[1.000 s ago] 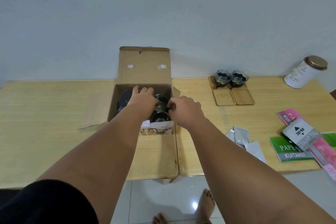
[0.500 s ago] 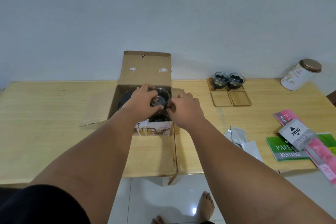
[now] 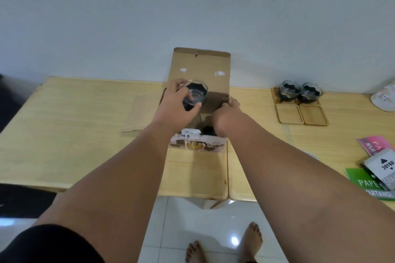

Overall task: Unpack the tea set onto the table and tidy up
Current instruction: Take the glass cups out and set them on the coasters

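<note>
An open cardboard box (image 3: 201,66) stands on the wooden table (image 3: 74,113), its lid flap upright against the wall. My left hand (image 3: 175,107) holds a small glass cup (image 3: 197,94) with dark packing inside, lifted above the box opening. My right hand (image 3: 224,117) rests on the box's right edge, its fingers curled over the rim. Two more glass cups (image 3: 301,90) sit on wooden coasters at the back right, with two bare coasters (image 3: 301,114) in front of them. Dark items remain inside the box, mostly hidden by my arms.
A white canister (image 3: 384,100) lies at the far right edge. Pink and green booklets and a grey stamp pad box (image 3: 382,166) lie at the right front. A loose box flap (image 3: 136,117) lies flat left of the box. My bare feet stand on white floor tiles below.
My left hand has lifted the glass cup up out of the box. My right hand let go of the cup and moved to the box's right edge. The camera tilted down and closer.
</note>
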